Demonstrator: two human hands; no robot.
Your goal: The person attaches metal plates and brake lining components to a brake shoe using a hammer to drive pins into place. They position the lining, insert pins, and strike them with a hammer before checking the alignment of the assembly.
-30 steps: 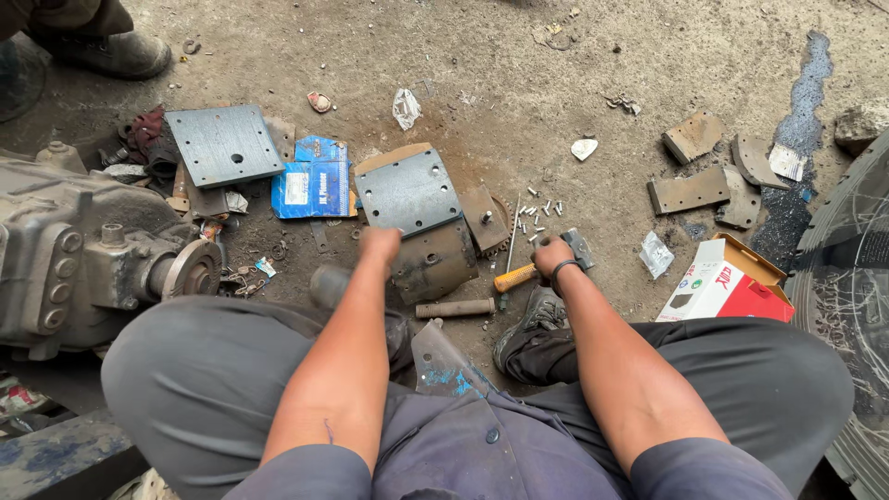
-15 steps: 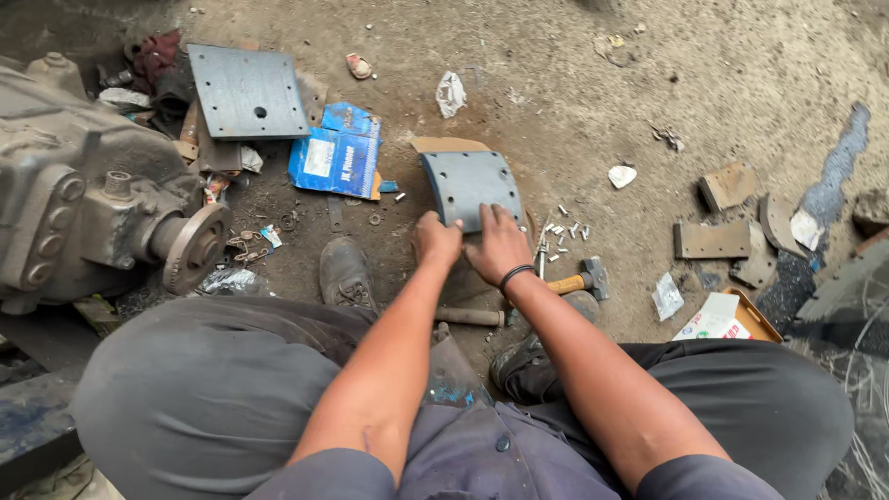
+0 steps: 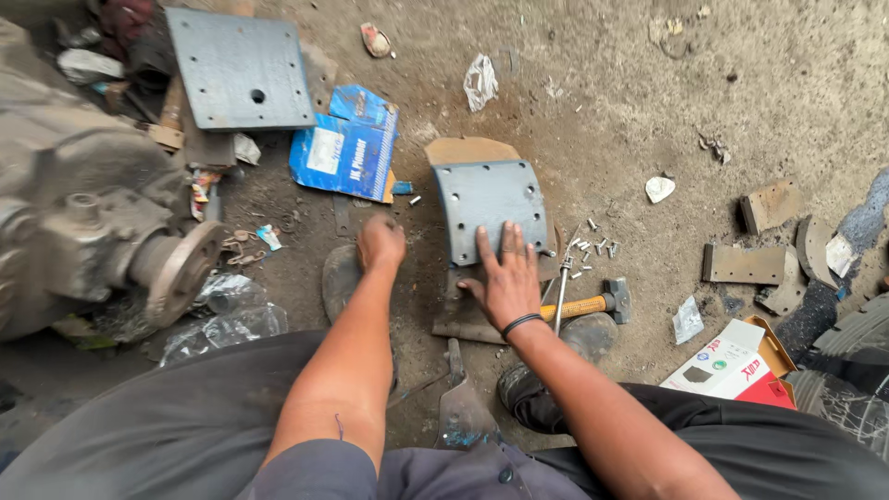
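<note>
Right hand (image 3: 507,278) lies flat, fingers spread, palm down on the lower edge of the grey brake lining (image 3: 489,208). It presses on it, grasping nothing. A black band sits at the wrist. Left hand (image 3: 381,243) is curled into a loose fist just left of the lining, above the dirt; cannot tell whether it holds anything.

The lining is a curved grey plate with rivet holes. It sits on a rusty brake shoe (image 3: 468,319) on the ground in front of the person, between the knees. A tan piece (image 3: 470,149) pokes out at its top edge.

Just right of the right hand: a thin metal punch (image 3: 561,294), then a hammer (image 3: 593,304) with a yellow handle, lying flat. Loose rivets (image 3: 593,248) are scattered near the lining's right edge.

Left of the lining: a blue carton (image 3: 344,153), flattened. Further up-left, a second grey lining plate (image 3: 239,69), flat with holes. Far left: a large grimy axle housing (image 3: 93,222) with a flange.

Right side: worn old lining pieces (image 3: 745,264) and a red-and-white box (image 3: 736,366). Both shoes are on the ground, one (image 3: 344,278) below the left hand, one (image 3: 546,380) below the hammer.
</note>
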